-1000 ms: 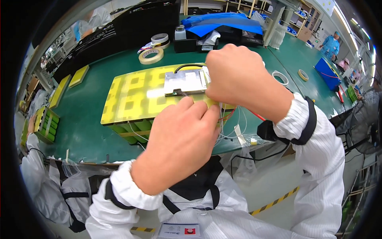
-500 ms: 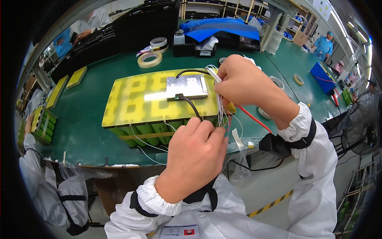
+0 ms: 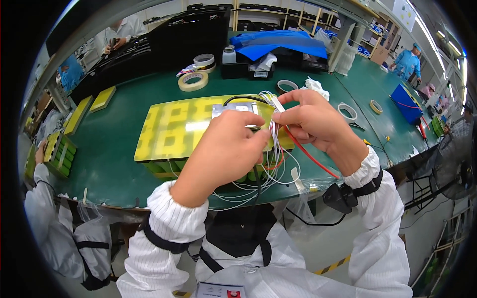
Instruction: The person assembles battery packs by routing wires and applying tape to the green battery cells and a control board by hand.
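Observation:
A battery pack with a yellow top sheet and green cells lies on the bench before me. On its top sits a silver circuit module, now mostly covered by my left hand. My right hand pinches a white connector with a bundle of thin white wires hanging from it. My left hand is closed beside that bundle, over the module; what its fingers hold is hidden. A black cable hangs below it. Under my right hand runs a thick red cable.
Tape rolls lie behind the pack and more at right. A blue cover lies over dark boxes at the back. On the right stands a blue pack. At far left a co-worker's hand touches another green pack.
My left hand has moved up from the pack's front edge to over the module. The right hand has lowered slightly and turned, still pinching the connector. Loose white wires now loop below the pack's front.

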Demonstrator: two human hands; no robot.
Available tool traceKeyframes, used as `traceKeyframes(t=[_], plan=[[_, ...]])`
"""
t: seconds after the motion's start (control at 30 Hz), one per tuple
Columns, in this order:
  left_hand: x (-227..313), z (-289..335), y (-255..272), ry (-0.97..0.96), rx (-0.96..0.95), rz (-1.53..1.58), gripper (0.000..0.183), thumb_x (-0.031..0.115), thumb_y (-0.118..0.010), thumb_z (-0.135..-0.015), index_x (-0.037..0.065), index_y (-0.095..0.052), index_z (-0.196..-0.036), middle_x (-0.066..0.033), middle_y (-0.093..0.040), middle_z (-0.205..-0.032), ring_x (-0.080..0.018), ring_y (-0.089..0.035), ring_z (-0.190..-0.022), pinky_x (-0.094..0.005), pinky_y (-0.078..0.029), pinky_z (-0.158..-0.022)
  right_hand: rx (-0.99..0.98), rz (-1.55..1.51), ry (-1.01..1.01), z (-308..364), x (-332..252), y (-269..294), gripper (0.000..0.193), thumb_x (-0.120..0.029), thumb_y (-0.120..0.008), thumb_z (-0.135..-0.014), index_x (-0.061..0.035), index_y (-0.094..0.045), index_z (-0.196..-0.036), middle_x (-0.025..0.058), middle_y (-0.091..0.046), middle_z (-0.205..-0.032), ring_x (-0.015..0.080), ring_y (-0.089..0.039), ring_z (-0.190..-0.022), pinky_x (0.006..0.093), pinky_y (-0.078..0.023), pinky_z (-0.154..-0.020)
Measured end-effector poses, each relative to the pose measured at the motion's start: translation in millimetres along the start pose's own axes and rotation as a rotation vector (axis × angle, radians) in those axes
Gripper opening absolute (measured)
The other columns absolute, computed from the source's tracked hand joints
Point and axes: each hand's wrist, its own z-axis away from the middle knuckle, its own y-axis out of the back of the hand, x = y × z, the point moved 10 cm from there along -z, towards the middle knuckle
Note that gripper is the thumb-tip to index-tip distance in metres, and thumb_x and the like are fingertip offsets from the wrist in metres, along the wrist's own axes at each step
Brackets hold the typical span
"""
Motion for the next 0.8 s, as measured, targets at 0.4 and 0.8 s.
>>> traceKeyframes(t=[0.4,0.8], plan=[[22,-41,-19,-0.005,-0.117,-0.509,0.023,0.011,-0.071,-0.080,-0.008,-0.075,-0.092,-0.0120,-0.063,-0.058,-0.0168,-0.060,-0.049,-0.0322,-0.048,-0.052,-0.019,0.496,0.088,-9,-17,6,0.042,-0.004,-0.072,-0.078,0.0073,-0.055,-0.115,0.0132,-0.071,-0.077,0.0135,-0.059,-0.049,0.0253,-0.038,-0.044],[-2,-36,-25,0.388,-0.280,-0.120,0.015,0.006,-0.065,-0.090,-0.007,-0.074,-0.093,-0.0080,-0.064,-0.065,-0.0088,-0.051,-0.042,-0.0217,-0.035,-0.039,0.026,0.455,0.242,-5,-25,5,0.044,0.001,-0.066,-0.077,0.0077,-0.048,-0.116,0.0151,-0.068,-0.078,0.0190,-0.065,-0.057,0.0310,-0.049,-0.051]])
